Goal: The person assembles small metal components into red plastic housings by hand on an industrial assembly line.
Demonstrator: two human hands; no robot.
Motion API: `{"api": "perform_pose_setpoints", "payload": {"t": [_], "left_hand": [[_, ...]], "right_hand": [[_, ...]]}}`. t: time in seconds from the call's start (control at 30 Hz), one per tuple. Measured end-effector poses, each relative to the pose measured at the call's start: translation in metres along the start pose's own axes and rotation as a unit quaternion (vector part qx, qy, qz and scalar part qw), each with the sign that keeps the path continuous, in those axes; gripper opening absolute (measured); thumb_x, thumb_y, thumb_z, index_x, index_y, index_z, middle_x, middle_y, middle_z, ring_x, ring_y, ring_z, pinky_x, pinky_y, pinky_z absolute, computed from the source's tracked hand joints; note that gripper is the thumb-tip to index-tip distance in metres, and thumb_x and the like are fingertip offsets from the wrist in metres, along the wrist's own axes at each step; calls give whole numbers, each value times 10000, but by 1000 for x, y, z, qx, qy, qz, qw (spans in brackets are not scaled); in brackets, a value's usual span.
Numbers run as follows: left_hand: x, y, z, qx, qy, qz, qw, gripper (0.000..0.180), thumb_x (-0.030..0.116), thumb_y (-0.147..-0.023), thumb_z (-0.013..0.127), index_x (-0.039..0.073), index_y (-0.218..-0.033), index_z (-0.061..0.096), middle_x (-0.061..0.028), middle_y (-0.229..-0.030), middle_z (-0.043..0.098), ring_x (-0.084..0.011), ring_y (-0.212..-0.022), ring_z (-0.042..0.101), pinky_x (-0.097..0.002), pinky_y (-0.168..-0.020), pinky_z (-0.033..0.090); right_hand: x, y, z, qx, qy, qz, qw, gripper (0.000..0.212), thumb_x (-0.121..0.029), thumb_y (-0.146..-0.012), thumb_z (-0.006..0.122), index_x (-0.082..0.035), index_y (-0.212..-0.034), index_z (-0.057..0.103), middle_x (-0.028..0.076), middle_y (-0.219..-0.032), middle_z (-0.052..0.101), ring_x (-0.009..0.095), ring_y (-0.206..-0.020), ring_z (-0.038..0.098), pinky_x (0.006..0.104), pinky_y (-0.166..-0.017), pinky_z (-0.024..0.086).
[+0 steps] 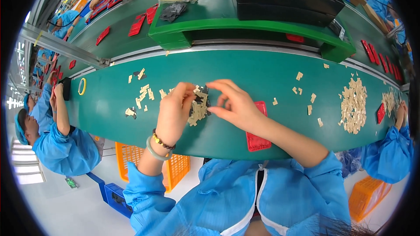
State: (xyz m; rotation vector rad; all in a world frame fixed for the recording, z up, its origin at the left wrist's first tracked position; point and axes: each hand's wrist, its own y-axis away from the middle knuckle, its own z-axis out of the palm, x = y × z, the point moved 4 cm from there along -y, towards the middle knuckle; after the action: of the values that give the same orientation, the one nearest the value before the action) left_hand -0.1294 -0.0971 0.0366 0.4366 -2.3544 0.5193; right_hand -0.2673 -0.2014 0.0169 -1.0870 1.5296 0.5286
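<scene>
Big flat green worktop, with a fat heap of small cream strips way over right, so I'd say plenty's left. Rectangular red tray sits by the near edge. Left hand is curled into a pinch, can't tell on what; right hand has thumb and index spread. Mixed cream-and-dark pile lies between them, only part-way done by my guess.

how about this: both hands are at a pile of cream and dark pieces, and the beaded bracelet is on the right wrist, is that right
Not quite: the head view shows the beaded bracelet on the left wrist. The left hand and right hand are indeed at a pile of cream and dark pieces.
</scene>
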Motion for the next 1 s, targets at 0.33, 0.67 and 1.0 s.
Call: {"api": "perform_pose_setpoints", "payload": {"t": [0.33,0.67,1.0], "left_hand": [[-18,5,14,-17,105,-6,994,78,-18,-825,701,-24,-890,659,-77,-780,641,-145,-650,620,-266,-594,497],[16,-3,42,-80,393,-116,909,102,45,-935,631,-42,-985,651,5,-870,659,-58,-749,597,-198,-655,478],[80,-5,41,-29,135,266,954,139,-41,-686,710,53,-787,688,-71,-1076,710,-282,-1061,626,-371,-850,481]], "right_hand": [[32,-19,3,27,17,-40,999,127,-16,-854,678,2,-979,670,59,-890,624,129,-704,605,246,-616,494],[-19,9,-42,112,226,-190,949,197,-34,-785,730,-50,-975,679,104,-921,628,258,-747,655,337,-620,545],[-3,40,-77,65,-28,-25,997,102,26,-835,646,9,-927,687,84,-843,655,134,-704,627,266,-588,497]]}}
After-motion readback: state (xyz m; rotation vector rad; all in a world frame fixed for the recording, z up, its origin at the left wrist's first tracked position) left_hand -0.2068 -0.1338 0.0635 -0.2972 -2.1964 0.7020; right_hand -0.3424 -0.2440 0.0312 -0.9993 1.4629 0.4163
